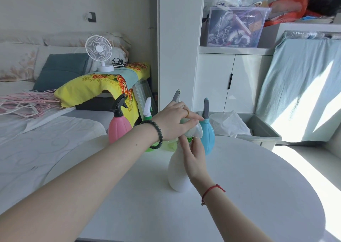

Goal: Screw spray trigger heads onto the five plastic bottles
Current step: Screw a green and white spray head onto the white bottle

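Observation:
A white bottle (176,171) stands upright near the middle of the round white table (249,195). My left hand (173,121) grips the pale spray head (195,131) on top of it. My right hand (193,155) holds the white bottle's neck just below. Behind them stand a pink bottle (119,127) with a black trigger head, a green bottle (147,116) with a white head, a pale green bottle (170,144) mostly hidden by my hands, and a blue bottle (207,133) with a grey head.
A bed (36,140) with pink hangers borders the table on the left. A grey bin (262,129) with a white bag stands behind the table at the right. A white cabinet and a desk fan (99,53) are further back.

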The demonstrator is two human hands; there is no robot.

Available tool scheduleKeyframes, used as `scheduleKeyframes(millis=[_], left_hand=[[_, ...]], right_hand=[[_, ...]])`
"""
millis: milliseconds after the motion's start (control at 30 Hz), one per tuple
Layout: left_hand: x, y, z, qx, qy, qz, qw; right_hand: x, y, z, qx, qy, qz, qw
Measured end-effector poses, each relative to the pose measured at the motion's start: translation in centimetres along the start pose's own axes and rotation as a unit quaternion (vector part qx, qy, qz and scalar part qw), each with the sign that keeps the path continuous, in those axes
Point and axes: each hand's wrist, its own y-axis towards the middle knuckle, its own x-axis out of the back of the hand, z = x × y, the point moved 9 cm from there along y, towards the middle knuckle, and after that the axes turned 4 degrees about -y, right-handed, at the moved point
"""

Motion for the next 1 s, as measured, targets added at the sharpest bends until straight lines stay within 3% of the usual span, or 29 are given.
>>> scheduleKeyframes(millis=[200,400,667,833,1000], left_hand=[[0.0,-0.3,0.1,0.005,0.001,0.02,1.0],[-0.1,-0.3,0.1,0.01,-0.006,0.02,1.0],[0.3,-0.1,1.0,0.032,-0.049,0.008,0.998],[0.2,-0.1,1.1,0.03,-0.036,0.014,0.999],[0.4,-0.2,1.2,0.022,-0.049,0.004,0.999]], right_hand=[[0.5,0.2,1.0,0.034,0.002,-0.043,0.998],[0.0,-0.1,0.4,0.023,0.012,0.001,1.0],[0.4,0.3,0.9,0.025,0.023,-0.03,0.999],[0.0,-0.2,1.0,0.041,0.009,0.012,0.999],[0.3,-0.1,0.9,0.033,0.011,-0.022,0.999]])
